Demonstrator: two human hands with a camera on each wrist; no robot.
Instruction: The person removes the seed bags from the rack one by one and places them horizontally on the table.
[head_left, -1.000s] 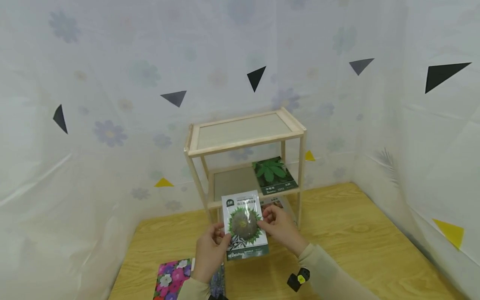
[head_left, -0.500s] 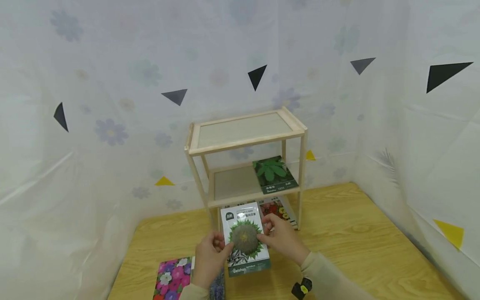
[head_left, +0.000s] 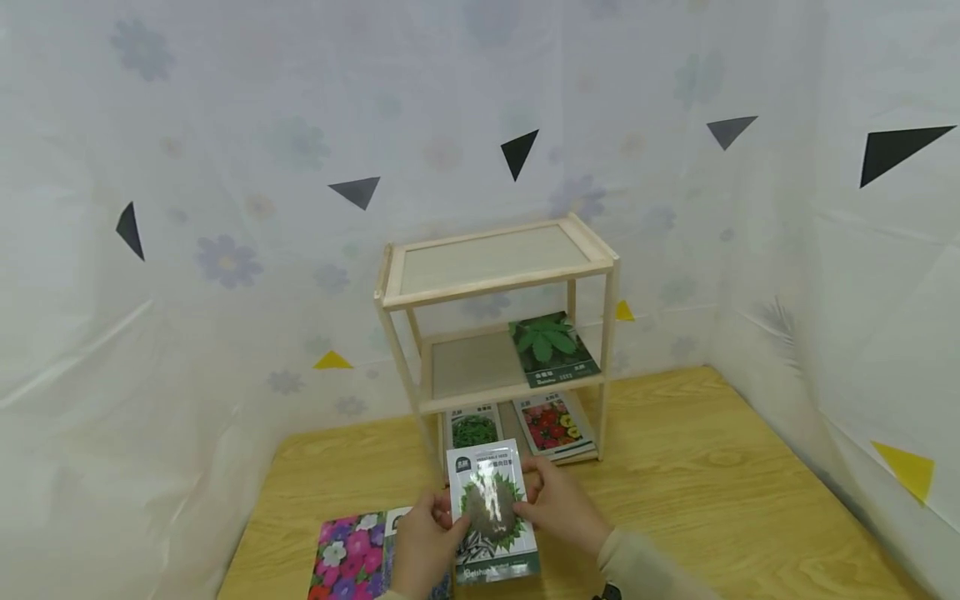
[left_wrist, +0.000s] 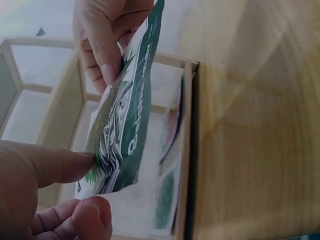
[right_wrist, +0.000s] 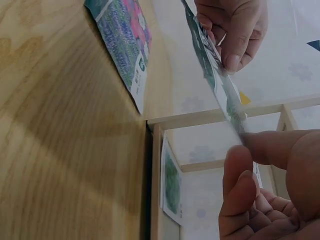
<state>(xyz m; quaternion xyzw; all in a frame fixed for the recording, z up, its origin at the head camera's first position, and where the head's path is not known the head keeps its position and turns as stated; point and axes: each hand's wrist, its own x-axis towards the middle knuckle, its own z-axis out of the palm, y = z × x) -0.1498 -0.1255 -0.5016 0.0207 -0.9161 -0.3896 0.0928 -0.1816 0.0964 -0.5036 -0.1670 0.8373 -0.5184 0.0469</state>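
Both hands hold up a white and green seed packet (head_left: 491, 508) with a sunflower head printed on it, in front of the wooden shelf. My left hand (head_left: 429, 542) pinches its left edge, thumb on the printed face and fingers behind. At the right edge my right hand (head_left: 561, 504) pinches it the same way. From the left wrist view the packet (left_wrist: 122, 115) is seen nearly edge-on, both thumbs (left_wrist: 75, 165) pressing its front. In the right wrist view it also appears thin and tilted, above the table.
The three-tier wooden shelf (head_left: 495, 292) stands on the wood-grain table (head_left: 712, 483). A green leaf packet (head_left: 553, 348) lies on its middle tier. Below lie a leafy green packet (head_left: 474, 429) and a red flower packet (head_left: 552, 425). Pink flower (head_left: 351, 554) and lavender packets lie front left.
Both hands have lowered the sunflower packet and drawn it toward the person. More of the bottom tier's packets now shows behind it.
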